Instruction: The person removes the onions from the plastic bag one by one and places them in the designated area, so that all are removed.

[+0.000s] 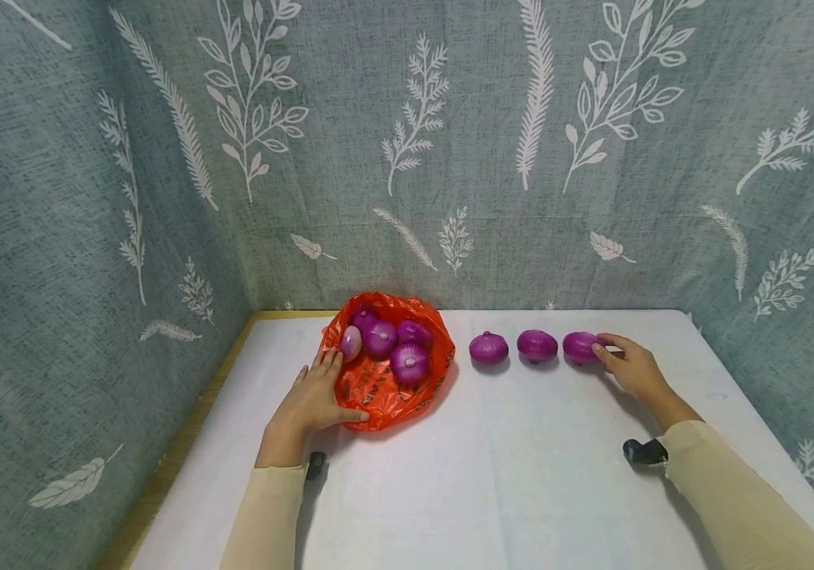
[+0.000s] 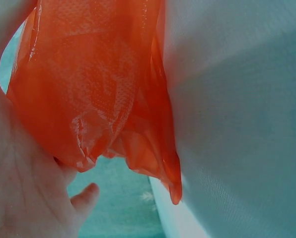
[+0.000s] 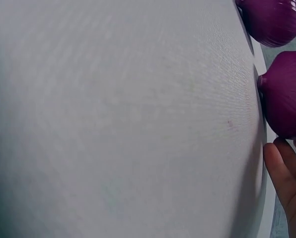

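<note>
A red plastic bag (image 1: 366, 388) with dark print lies with its mouth spread wide on the left of the table. Several purple onions (image 1: 409, 362) sit inside, one paler than the others. My left hand (image 1: 314, 398) rests along the bag's left rim, fingers spread and thumb at the near edge. The left wrist view shows the palm against the red plastic (image 2: 88, 84). To the right of the bag, 3 onions stand in a row. My right hand (image 1: 637, 370) has thumb and fingertips at the right side of the rightmost onion (image 1: 580, 348), fingers fairly straight; fingertips (image 3: 274, 156) meet its skin.
The other two row onions are the left one (image 1: 488, 349) and the middle one (image 1: 538, 346). A white cloth (image 1: 421, 491) covers the table. Behind and beside it hangs a grey-green leaf-patterned curtain (image 1: 350, 222). Dark wrist devices (image 1: 644, 452) sit below the hands.
</note>
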Demonstrator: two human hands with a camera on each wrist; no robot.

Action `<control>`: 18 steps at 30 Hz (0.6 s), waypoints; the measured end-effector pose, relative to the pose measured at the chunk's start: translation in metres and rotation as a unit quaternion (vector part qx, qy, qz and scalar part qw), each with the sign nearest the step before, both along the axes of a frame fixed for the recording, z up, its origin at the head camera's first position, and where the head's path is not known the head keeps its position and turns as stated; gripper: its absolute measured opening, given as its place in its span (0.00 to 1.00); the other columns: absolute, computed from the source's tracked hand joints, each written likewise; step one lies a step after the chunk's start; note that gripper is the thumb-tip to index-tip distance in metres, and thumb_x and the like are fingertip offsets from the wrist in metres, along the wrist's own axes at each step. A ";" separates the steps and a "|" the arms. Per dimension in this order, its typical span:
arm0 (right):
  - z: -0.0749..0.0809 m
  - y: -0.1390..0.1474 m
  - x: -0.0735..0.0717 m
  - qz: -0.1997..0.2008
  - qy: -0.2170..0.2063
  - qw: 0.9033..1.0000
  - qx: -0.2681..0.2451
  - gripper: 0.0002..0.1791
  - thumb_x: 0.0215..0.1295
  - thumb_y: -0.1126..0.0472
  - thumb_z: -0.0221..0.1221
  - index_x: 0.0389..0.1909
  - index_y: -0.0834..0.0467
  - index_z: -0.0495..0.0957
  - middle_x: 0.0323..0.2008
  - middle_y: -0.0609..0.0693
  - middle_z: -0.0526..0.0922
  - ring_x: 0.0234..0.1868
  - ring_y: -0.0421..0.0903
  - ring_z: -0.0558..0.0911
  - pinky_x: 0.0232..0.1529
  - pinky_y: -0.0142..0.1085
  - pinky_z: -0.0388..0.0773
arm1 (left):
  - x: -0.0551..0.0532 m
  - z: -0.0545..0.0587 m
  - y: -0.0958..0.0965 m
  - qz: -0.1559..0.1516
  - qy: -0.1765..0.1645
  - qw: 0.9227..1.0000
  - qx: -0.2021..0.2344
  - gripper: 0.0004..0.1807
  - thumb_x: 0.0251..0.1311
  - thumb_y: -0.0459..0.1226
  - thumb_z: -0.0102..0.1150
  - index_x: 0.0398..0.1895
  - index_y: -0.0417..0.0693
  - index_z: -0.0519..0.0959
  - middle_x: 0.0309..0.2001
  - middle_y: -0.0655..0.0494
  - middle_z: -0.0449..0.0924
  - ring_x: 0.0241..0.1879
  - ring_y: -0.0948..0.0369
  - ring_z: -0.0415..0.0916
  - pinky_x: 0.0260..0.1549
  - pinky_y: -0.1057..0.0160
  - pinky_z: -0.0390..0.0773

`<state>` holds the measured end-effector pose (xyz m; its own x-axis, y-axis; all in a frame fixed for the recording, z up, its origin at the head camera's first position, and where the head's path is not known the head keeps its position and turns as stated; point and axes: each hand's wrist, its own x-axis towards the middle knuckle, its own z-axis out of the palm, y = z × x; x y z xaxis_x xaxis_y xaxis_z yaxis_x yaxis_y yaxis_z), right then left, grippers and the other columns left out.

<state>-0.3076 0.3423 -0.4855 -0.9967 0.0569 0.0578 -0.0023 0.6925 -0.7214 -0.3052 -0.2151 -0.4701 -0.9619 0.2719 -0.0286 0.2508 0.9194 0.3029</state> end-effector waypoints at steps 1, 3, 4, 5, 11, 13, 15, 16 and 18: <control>0.000 0.000 0.000 0.000 0.001 1.000 0.001 0.38 0.74 0.40 0.47 0.69 0.68 0.62 0.64 0.70 0.66 0.51 0.63 0.80 0.53 0.55 0.75 | 0.000 0.000 0.000 0.000 0.000 1.000 0.000 0.74 0.30 0.75 0.65 0.77 0.42 0.48 0.76 0.42 0.44 0.75 0.46 0.35 0.69 0.42 0.38; 0.000 0.000 0.001 0.001 0.004 1.000 0.001 0.37 0.74 0.41 0.47 0.69 0.68 0.62 0.64 0.70 0.66 0.51 0.63 0.80 0.52 0.55 0.75 | 0.000 0.000 0.000 0.000 0.001 1.000 0.000 0.74 0.30 0.75 0.65 0.77 0.42 0.48 0.76 0.42 0.44 0.75 0.46 0.35 0.69 0.42 0.38; 0.000 0.000 0.001 0.000 0.007 1.000 0.001 0.37 0.74 0.41 0.47 0.68 0.67 0.63 0.64 0.70 0.67 0.50 0.63 0.81 0.52 0.55 0.75 | 0.000 0.000 0.000 0.000 0.002 1.000 0.000 0.74 0.30 0.75 0.65 0.77 0.42 0.48 0.76 0.42 0.44 0.75 0.46 0.35 0.69 0.42 0.39; 0.000 0.000 0.001 0.001 0.009 1.000 0.002 0.37 0.74 0.41 0.47 0.68 0.67 0.63 0.64 0.69 0.67 0.50 0.63 0.81 0.52 0.55 0.76 | 0.000 0.000 0.000 0.000 0.002 1.000 0.000 0.74 0.30 0.75 0.65 0.77 0.42 0.48 0.76 0.42 0.44 0.75 0.46 0.35 0.70 0.42 0.39; 0.000 0.000 0.002 -0.004 0.001 1.000 0.000 0.38 0.74 0.39 0.45 0.69 0.67 0.62 0.64 0.71 0.66 0.49 0.63 0.81 0.51 0.55 0.76 | 0.000 0.000 -0.001 0.003 0.001 1.000 0.006 0.75 0.29 0.74 0.66 0.77 0.41 0.48 0.76 0.41 0.44 0.75 0.45 0.36 0.69 0.42 0.39; 0.001 0.000 0.001 -0.007 -0.004 1.000 0.002 0.40 0.73 0.38 0.45 0.69 0.67 0.61 0.64 0.71 0.65 0.53 0.65 0.78 0.54 0.57 0.73 | 0.000 0.000 -0.001 0.004 -0.001 1.000 0.005 0.75 0.29 0.74 0.65 0.77 0.41 0.48 0.76 0.42 0.44 0.75 0.46 0.35 0.69 0.42 0.39; 0.001 0.000 0.000 -0.006 -0.005 1.000 0.009 0.42 0.71 0.36 0.46 0.70 0.67 0.61 0.65 0.71 0.64 0.57 0.66 0.75 0.58 0.60 0.68 | 0.000 0.000 -0.001 0.004 -0.002 1.000 0.005 0.75 0.29 0.74 0.65 0.77 0.42 0.48 0.76 0.42 0.44 0.75 0.46 0.35 0.69 0.42 0.39; 0.001 -0.001 0.000 -0.005 -0.005 1.000 0.012 0.43 0.70 0.36 0.48 0.70 0.67 0.60 0.66 0.71 0.63 0.59 0.67 0.73 0.59 0.61 0.66 | 0.000 0.000 -0.001 0.004 -0.001 1.000 0.005 0.74 0.29 0.74 0.65 0.77 0.42 0.48 0.76 0.42 0.44 0.75 0.46 0.35 0.69 0.42 0.39; 0.001 -0.002 -0.002 -0.001 -0.004 1.000 0.018 0.44 0.69 0.35 0.51 0.70 0.67 0.60 0.66 0.71 0.63 0.61 0.68 0.70 0.61 0.64 0.61 | 0.000 0.001 -0.001 0.004 -0.001 1.000 0.006 0.74 0.29 0.74 0.66 0.77 0.42 0.48 0.76 0.42 0.44 0.75 0.46 0.35 0.69 0.42 0.39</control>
